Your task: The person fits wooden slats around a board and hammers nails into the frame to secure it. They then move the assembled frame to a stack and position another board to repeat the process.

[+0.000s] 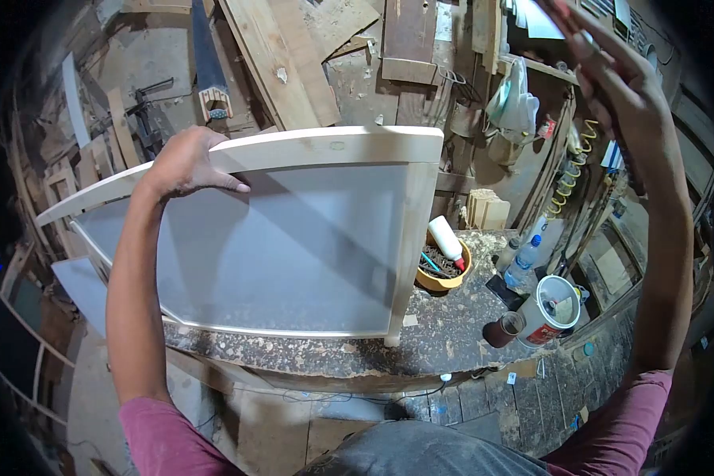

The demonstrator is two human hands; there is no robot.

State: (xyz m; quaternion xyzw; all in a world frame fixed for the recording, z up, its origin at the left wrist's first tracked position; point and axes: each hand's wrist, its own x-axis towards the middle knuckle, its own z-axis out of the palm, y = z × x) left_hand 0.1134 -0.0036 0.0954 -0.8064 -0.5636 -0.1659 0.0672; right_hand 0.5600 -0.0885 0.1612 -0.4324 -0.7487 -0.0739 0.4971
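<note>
A pale wooden frame with a grey-white panel stands on edge on the workbench, its top rail curving down to the left. My left hand grips that top rail, the thumb lying on the front face and the fingers going over the back. At the upper right, well above the bench, my right hand is raised with its fingers closed. A dark, reddish, long object seems to be in it, but its kind is hard to make out. Both hands are apart from each other.
On the workbench are a yellow bowl of screws or nails with a white glue bottle, a water bottle, a white bucket and a dark cup. Behind lie a handsaw and boards.
</note>
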